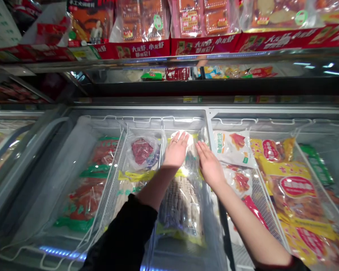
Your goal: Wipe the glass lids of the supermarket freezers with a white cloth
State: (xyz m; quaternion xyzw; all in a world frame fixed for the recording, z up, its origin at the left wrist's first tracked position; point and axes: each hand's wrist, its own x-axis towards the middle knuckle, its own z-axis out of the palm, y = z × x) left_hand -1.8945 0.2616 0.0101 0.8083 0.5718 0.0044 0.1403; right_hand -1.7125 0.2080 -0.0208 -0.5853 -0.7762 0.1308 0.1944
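Note:
My left hand (pixel 175 150), a ring on one finger, lies flat with fingers stretched out over a white item (pixel 190 140) in the middle basket of the freezer. Whether that item is a cloth or a package I cannot tell. Just right of it, my right hand (pixel 210 165) reaches forward with straight fingers, close to the divider frame (pixel 209 128), and nothing shows in its grasp. Below both hands lies a clear bag of pale, strip-like frozen food (pixel 183 203) with yellow edges. A wrapped dark red meat pack (pixel 142 150) sits left of my left hand.
Green-edged meat bags (pixel 86 199) lie in the left basket. White pouches (pixel 234 146) and yellow bags (pixel 298 188) fill baskets on the right. Wire dividers and a raised freezer frame (pixel 158 110) separate them. A shelf of red boxes (pixel 203 44) overhangs the back.

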